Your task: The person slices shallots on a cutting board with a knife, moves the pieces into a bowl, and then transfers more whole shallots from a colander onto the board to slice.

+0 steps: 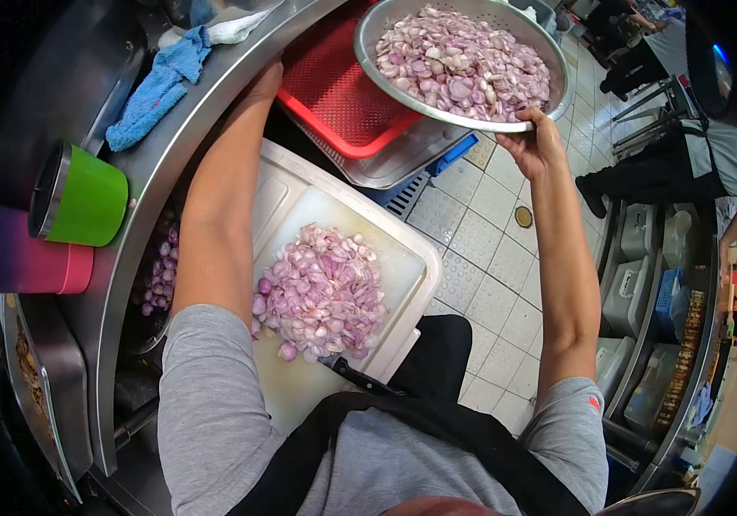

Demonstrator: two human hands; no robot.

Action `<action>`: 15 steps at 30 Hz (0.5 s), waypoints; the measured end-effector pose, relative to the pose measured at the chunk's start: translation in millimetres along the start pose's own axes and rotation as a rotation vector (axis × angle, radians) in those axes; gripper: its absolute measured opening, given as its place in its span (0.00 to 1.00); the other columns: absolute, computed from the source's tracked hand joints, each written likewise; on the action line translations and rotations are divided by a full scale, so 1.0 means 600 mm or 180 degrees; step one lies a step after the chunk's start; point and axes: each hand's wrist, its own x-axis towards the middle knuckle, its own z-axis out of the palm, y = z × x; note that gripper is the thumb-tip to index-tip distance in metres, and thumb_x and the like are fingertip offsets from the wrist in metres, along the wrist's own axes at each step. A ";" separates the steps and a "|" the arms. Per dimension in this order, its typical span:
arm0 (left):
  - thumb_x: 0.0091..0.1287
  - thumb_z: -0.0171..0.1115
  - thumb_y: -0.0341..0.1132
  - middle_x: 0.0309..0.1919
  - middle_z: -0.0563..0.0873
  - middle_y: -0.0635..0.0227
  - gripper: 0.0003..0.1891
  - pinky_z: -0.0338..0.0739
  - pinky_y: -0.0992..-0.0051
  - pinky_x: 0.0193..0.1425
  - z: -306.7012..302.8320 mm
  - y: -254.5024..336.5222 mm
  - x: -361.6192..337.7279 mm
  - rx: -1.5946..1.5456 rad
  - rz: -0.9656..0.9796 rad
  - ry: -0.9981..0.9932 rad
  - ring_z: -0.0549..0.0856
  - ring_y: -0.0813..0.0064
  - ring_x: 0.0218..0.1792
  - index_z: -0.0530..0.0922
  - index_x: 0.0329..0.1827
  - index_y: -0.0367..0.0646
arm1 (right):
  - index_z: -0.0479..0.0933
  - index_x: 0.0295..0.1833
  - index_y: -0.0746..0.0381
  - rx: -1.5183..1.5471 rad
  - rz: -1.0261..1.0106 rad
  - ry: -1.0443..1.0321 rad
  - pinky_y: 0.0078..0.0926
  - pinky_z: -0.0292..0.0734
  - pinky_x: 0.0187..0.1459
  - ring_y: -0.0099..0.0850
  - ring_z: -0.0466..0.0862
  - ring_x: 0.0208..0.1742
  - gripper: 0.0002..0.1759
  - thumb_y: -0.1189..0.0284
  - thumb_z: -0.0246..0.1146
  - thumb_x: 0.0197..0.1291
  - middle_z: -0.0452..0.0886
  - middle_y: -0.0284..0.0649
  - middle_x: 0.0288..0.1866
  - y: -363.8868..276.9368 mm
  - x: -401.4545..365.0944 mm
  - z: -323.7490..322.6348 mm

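Two hands extended forward; the near rim of a metal colander [561, 79] is grasped by the right hand [534, 146], presumably to keep its heaped sliced shallots [463, 64] from spilling; the left hand [270, 79] is placed beside a red basket [347, 103], its grip mostly hidden, cannot be told; more slices [321, 292] are heaped on a cutting board [401, 262], a knife [358, 375] laid alongside, perhaps for easy reach; whole shallots [160, 267] are kept beside the desk [102, 344].
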 end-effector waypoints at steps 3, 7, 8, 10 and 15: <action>0.65 0.65 0.42 0.61 0.79 0.54 0.23 0.70 0.54 0.68 0.008 0.001 0.003 -0.0158 0.0068 0.0065 0.78 0.48 0.61 0.77 0.62 0.47 | 0.68 0.48 0.73 -0.0077 -0.0054 0.0008 0.42 0.92 0.35 0.48 0.87 0.38 0.15 0.76 0.57 0.57 0.78 0.54 0.43 -0.009 -0.007 0.019; 0.65 0.66 0.43 0.62 0.79 0.53 0.24 0.69 0.54 0.69 -0.006 0.004 0.003 -0.0137 0.0125 0.0077 0.77 0.48 0.62 0.77 0.62 0.47 | 0.67 0.52 0.71 -0.0227 -0.0009 0.0067 0.45 0.91 0.40 0.48 0.86 0.41 0.18 0.76 0.57 0.58 0.77 0.54 0.46 -0.004 0.001 0.084; 0.65 0.66 0.43 0.62 0.79 0.53 0.24 0.68 0.54 0.69 -0.013 0.001 0.007 -0.0136 0.0151 0.0086 0.77 0.48 0.62 0.77 0.63 0.47 | 0.67 0.53 0.70 -0.0256 -0.0045 0.0139 0.46 0.91 0.40 0.47 0.86 0.42 0.18 0.76 0.57 0.58 0.77 0.54 0.46 0.002 0.006 0.105; 0.65 0.66 0.43 0.63 0.78 0.53 0.24 0.68 0.54 0.69 -0.017 -0.009 0.007 -0.0168 0.0199 0.0083 0.76 0.48 0.63 0.76 0.63 0.47 | 0.68 0.53 0.71 -0.0281 0.0013 0.0106 0.47 0.91 0.39 0.46 0.86 0.42 0.19 0.75 0.60 0.57 0.79 0.52 0.45 0.020 0.026 0.136; 0.64 0.66 0.44 0.64 0.77 0.52 0.26 0.66 0.53 0.70 -0.011 -0.054 -0.024 -0.0195 0.0223 -0.0060 0.75 0.47 0.64 0.75 0.64 0.47 | 0.72 0.50 0.75 -0.1564 0.0100 -0.0109 0.40 0.89 0.29 0.47 0.88 0.30 0.22 0.65 0.61 0.61 0.83 0.54 0.37 0.066 0.093 0.119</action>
